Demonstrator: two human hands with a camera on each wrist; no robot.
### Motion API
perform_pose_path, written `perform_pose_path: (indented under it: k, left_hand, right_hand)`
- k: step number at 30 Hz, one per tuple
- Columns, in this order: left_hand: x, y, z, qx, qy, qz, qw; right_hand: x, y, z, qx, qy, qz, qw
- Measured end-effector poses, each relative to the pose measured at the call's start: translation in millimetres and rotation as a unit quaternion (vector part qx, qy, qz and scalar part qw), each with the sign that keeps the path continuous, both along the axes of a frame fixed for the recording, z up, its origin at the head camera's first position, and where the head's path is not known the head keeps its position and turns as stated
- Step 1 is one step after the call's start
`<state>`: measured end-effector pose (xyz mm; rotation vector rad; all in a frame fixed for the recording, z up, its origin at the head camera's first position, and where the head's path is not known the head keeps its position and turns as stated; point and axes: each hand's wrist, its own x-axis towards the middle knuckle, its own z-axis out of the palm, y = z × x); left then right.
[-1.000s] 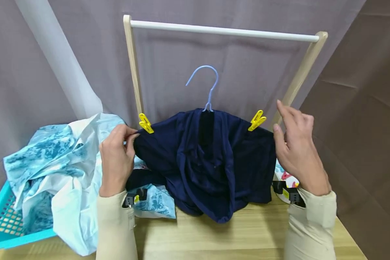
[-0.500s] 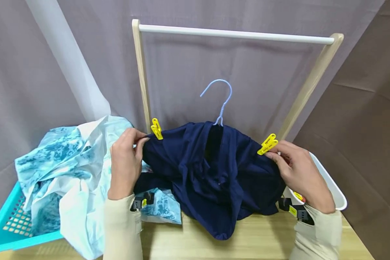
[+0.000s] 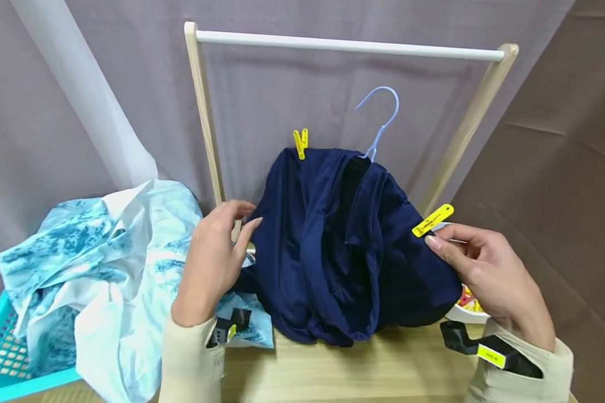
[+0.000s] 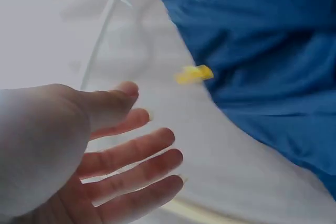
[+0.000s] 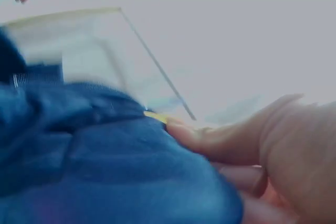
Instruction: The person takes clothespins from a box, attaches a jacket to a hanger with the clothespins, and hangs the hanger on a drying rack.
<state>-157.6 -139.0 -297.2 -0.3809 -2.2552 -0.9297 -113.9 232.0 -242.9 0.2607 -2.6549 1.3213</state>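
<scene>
A navy shirt point(image 3: 287, 252) hangs on a light-blue wire hanger point(image 3: 396, 106), whose hook stands free in the air below the rack's rod. One yellow clothespin point(image 3: 301, 145) is clipped at its left shoulder, another yellow clothespin point(image 3: 432, 220) at the right. My right hand point(image 3: 499, 274) pinches the fabric right below that second clothespin. My left hand point(image 3: 212, 263) is beside the shirt's left edge; in the left wrist view its fingers point(image 4: 142, 150) are spread, apart from the cloth. The right wrist view is blurred, with the thumb point(image 5: 184, 135) against the navy fabric.
A wooden rack with a white rod point(image 3: 350, 46) stands behind the shirt. At left, a turquoise basket point(image 3: 35, 383) holds blue-and-white cloth point(image 3: 111, 268) spilling over its rim. A white tray point(image 3: 466, 317) with colorful pieces sits partly behind my right hand. Everything stands on a wooden table point(image 3: 343, 369).
My right hand came down and took hold of the shirt by the right clothespin. My left hand released the left sleeve. The shirt swung up and turned, its left side higher.
</scene>
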Motion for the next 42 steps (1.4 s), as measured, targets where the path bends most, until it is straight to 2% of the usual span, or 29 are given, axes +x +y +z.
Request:
perform_pose_path:
  k: [3, 6, 8, 10, 12, 16, 19, 21, 23, 26, 28, 30, 31, 33, 34, 36, 39, 42]
  left_hand:
    - [18.6, 21, 13.7, -0.009, 0.037, -0.043, 0.9983]
    - [40.4, 50, 22.4, -0.020, 0.055, -0.124, 0.9906]
    - [53.6, 70, 24.5, -0.027, 0.042, -0.185, 0.9814]
    - [63.9, 88, 24.4, -0.030, 0.014, -0.236, 0.9711]
    - [70.7, 102, 22.6, -0.030, -0.011, -0.265, 0.9638]
    - [76.7, 116, 19.9, -0.011, -0.038, -0.269, 0.9624]
    - [79.7, 117, 20.5, 0.015, -0.051, -0.260, 0.9642]
    - [82.3, 115, 22.9, 0.035, -0.068, -0.266, 0.9610]
    - [86.0, 112, 26.7, 0.056, -0.099, -0.281, 0.9529]
    - [92.0, 107, 33.5, 0.107, -0.158, -0.312, 0.9308]
    - [95.7, 103, 38.0, 0.142, -0.189, -0.319, 0.9178]
    - [98.4, 96, 41.8, 0.165, -0.197, -0.319, 0.9122]
    - [99.4, 92, 43.3, 0.169, -0.194, -0.317, 0.9129]
    - [101.4, 85, 45.5, 0.163, -0.175, -0.308, 0.9206]
    - [102.0, 81, 46.1, 0.156, -0.162, -0.302, 0.9265]
    - [102.5, 74, 46.5, 0.126, -0.125, -0.276, 0.9447]
    - [102.6, 69, 45.6, 0.071, -0.079, -0.211, 0.9716]
    - [101.5, 66, 42.9, 0.022, -0.015, -0.127, 0.9916]
  right_hand:
    - [-0.8, -3, 0.2, -0.078, -0.038, 0.023, 0.996]
    - [0.3, -14, -1.1, -0.122, -0.038, 0.052, 0.990]
    - [1.8, -26, -1.8, -0.133, -0.033, 0.076, 0.988]
    - [3.1, -40, -2.5, -0.149, -0.029, 0.105, 0.983]
    - [5.0, -52, -3.6, -0.159, -0.025, 0.125, 0.979]
    - [10.0, -70, -5.8, -0.189, -0.037, 0.136, 0.972]
    - [14.7, -78, -5.9, -0.201, -0.035, 0.124, 0.971]
    - [17.7, -82, -6.0, -0.210, -0.030, 0.122, 0.970]
    - [19.9, -85, -6.7, -0.223, -0.020, 0.130, 0.966]
    - [21.1, -90, -9.3, -0.246, -0.007, 0.159, 0.956]
    - [21.4, -94, -10.5, -0.245, 0.001, 0.169, 0.955]
    - [22.2, -99, -10.6, -0.237, 0.004, 0.176, 0.955]
    - [23.2, -101, -10.6, -0.232, 0.008, 0.179, 0.956]
    - [25.6, -107, -10.8, -0.233, 0.017, 0.194, 0.953]
    - [26.5, -111, -11.3, -0.238, 0.026, 0.206, 0.949]
    - [27.7, -118, -12.7, -0.251, 0.040, 0.225, 0.941]
    - [26.8, -128, -15.9, -0.270, 0.048, 0.241, 0.931]
    - [24.7, -134, -18.2, -0.267, 0.045, 0.244, 0.931]
